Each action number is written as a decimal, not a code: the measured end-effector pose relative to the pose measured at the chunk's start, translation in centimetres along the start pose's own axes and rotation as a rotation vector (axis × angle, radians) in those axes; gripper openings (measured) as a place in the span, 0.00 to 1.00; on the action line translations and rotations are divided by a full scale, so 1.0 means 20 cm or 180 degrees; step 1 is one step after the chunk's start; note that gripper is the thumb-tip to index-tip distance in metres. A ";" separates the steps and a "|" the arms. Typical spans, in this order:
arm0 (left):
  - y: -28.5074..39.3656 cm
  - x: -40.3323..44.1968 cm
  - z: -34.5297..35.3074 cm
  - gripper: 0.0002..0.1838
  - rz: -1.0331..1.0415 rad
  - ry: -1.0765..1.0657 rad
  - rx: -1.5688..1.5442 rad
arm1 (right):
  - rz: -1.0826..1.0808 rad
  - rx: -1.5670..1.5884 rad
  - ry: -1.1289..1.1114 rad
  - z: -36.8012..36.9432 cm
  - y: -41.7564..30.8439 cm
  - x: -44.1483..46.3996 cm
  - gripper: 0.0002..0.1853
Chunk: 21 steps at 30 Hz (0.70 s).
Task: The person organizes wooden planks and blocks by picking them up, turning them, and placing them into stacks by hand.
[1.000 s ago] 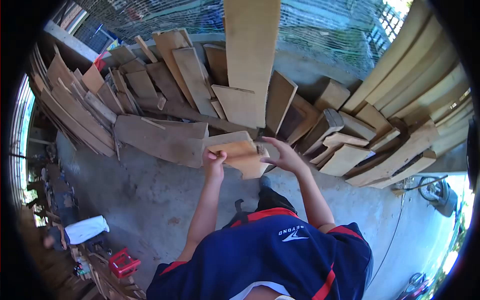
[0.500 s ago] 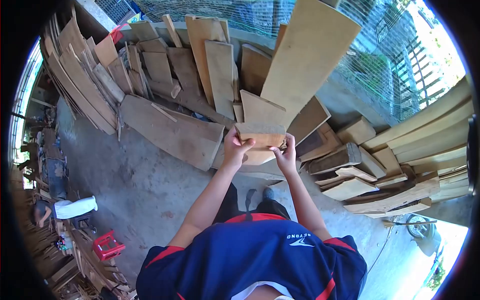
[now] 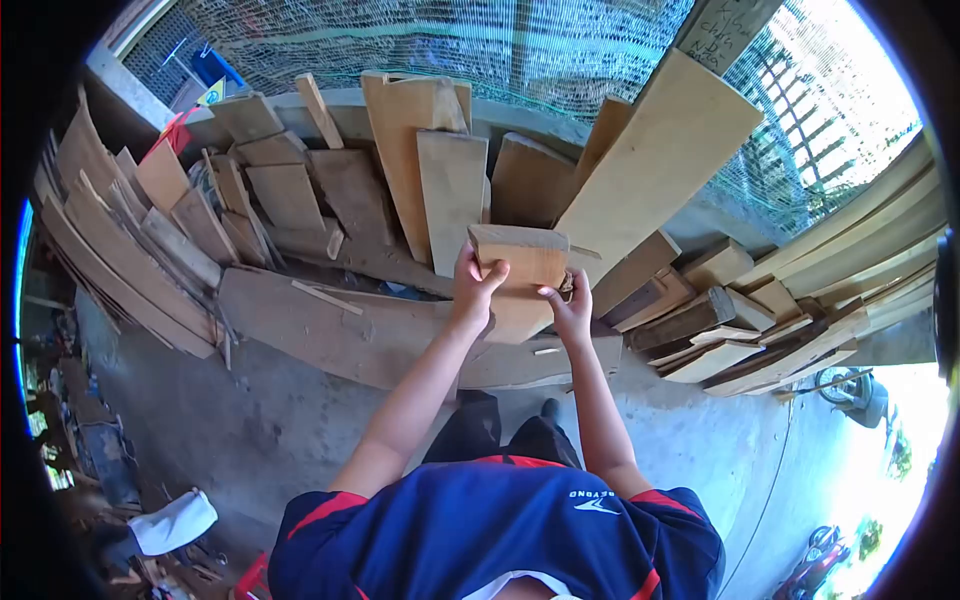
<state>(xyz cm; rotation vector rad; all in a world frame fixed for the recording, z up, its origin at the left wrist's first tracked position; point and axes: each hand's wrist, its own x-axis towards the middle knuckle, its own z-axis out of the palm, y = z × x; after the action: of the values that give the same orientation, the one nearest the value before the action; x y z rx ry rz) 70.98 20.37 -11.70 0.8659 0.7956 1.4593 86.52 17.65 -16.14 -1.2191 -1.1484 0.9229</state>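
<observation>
A thick, light-brown wooden board (image 3: 525, 262) is held out in front of me, with a greyer sawn edge at its top. My left hand (image 3: 474, 290) grips its left side, thumb across the face and fingers behind. At the lower right edge, my right hand (image 3: 570, 312) clasps it beside a dark, rough spot. The board's lower part narrows between my hands. Just behind it leans a tall pale plank (image 3: 660, 150), and a grey-faced plank (image 3: 450, 195) stands to the left.
Many boards lean along the netted wall (image 3: 430, 45). A long wide slab (image 3: 320, 325) lies low across the front of them. Offcuts (image 3: 715, 355) are stacked at the right. A person in white trousers (image 3: 172, 522) is at the lower left, near a red stool (image 3: 255, 580).
My view has tilted up toward the wall. The board in my hands has turned so that more of its broad face shows. Both hands keep their hold.
</observation>
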 end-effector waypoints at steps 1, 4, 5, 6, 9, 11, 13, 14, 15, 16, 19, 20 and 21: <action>0.03 0.03 -0.02 0.29 0.0047 -0.0046 -0.0003 | 0.0031 -0.0044 0.0048 0.03 0.00 0.01 0.20; 0.09 0.08 -0.06 0.29 0.0086 -0.0170 -0.0077 | 0.0051 0.0056 0.0189 0.12 -0.03 0.03 0.19; 0.11 0.09 -0.06 0.28 0.0099 -0.0144 -0.0064 | 0.0027 0.0142 0.0257 0.15 -0.04 0.04 0.18; 0.12 0.10 -0.07 0.28 0.0143 -0.0170 -0.0081 | 0.0055 0.0216 0.0286 0.17 -0.06 0.05 0.18; 0.17 0.14 -0.07 0.28 0.0284 -0.0140 0.0014 | 0.0093 0.0305 0.0349 0.21 -0.05 0.08 0.19; 0.18 0.19 -0.09 0.27 0.0388 -0.0084 0.0112 | 0.0016 0.0536 0.0350 0.26 -0.13 0.12 0.20; 0.24 0.22 -0.06 0.25 0.0478 0.0012 0.0128 | 0.0091 0.0682 0.0415 0.29 -0.14 0.16 0.20; 0.26 0.23 -0.05 0.22 0.0502 0.0042 0.0103 | 0.0153 0.0729 0.0392 0.30 -0.16 0.17 0.20; 0.28 0.25 -0.05 0.22 0.0531 0.0046 0.0118 | 0.0124 0.0741 0.0357 0.30 -0.17 0.18 0.20; 0.29 0.27 -0.05 0.21 0.0573 0.0041 0.0137 | 0.0079 0.0762 0.0325 0.32 -0.18 0.20 0.19; 0.34 0.30 -0.05 0.19 0.0621 0.0059 0.0203 | -0.0053 0.0974 0.0217 0.35 -0.21 0.25 0.18; 0.36 0.32 -0.04 0.18 0.0625 0.0056 0.0189 | -0.0089 0.1045 0.0201 0.37 -0.22 0.26 0.18; 0.38 0.34 -0.05 0.18 0.0636 0.0073 0.0242 | -0.0092 0.1058 0.0176 0.38 -0.22 0.28 0.18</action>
<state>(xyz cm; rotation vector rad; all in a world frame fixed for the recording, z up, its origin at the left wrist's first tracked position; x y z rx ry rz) 66.31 26.62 -5.13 1.0111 0.8039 1.6248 79.92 24.06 -11.18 -0.9491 -0.9227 1.0064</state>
